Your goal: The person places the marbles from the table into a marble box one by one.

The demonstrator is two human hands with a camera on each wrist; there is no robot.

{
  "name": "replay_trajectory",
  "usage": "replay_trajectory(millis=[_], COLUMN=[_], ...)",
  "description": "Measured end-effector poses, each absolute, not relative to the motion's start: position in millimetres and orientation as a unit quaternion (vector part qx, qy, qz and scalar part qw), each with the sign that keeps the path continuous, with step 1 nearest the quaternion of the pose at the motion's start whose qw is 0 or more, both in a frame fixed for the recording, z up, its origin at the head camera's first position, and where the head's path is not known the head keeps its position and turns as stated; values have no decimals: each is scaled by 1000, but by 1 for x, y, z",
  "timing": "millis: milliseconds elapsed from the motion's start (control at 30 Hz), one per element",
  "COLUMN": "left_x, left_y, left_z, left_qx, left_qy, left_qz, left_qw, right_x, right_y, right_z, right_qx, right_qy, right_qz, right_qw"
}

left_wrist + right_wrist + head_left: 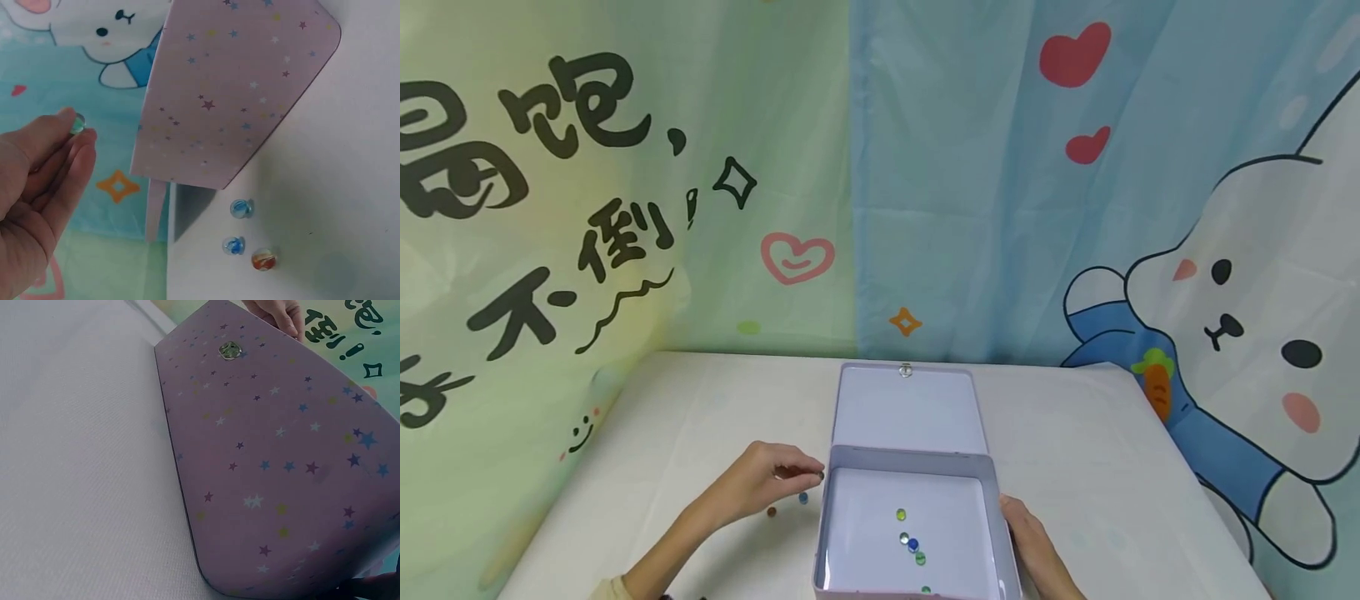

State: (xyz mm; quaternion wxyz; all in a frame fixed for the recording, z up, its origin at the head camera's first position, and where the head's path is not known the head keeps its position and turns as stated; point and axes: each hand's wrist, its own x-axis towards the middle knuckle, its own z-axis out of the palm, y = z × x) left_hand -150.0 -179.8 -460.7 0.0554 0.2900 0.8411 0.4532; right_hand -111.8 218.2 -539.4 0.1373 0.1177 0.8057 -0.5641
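My left hand [771, 479] pinches a greenish glass marble [79, 123] between thumb and fingertips, just outside the left wall of the open box [824, 533]. The box is pale lavender inside and pink with printed stars outside. Several marbles lie on its floor, among them a yellow-green marble [901, 514], a dark blue marble [913, 545] and a green marble [921, 558]. My right hand [1036, 546] rests against the box's right side, fingertips at the rim. Little of that hand shows in the right wrist view.
Left of the box, a blue marble [241, 208], another blue marble [233, 245] and an orange-and-clear marble [264, 259] lie on the white tabletop [1075, 450]. The box lid [910, 408] lies folded back behind it, a metal clasp [906, 370] at its far edge. A printed curtain [940, 183] hangs behind.
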Motion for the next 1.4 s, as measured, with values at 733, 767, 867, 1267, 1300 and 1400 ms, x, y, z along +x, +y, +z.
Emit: replay_trajectory(millis=[733,767,867,1267,1300,1400], left_x=[-196,-198,-203,-216,-217,-218], left_y=[-112,-109,-97,-41,-36,-23], left_z=[-453,-453,-451,-448,-448,-448], left_qx=[394,401,424,512,515,520], left_qy=[822,823,822,798,799,803], left_qz=[367,354,319,239,235,222], left_qw=[186,191,208,208,203,188], right_x=[-116,-116,-115,-112,-112,-111], right_y=[220,220,220,219,219,218], right_z=[-537,-537,-538,-538,-538,-539], right_qx=[113,113,112,118,119,119], right_qy=[805,804,804,799,795,791], right_qz=[-566,-569,-570,-577,-581,-588], right_qw=[133,130,129,124,123,120])
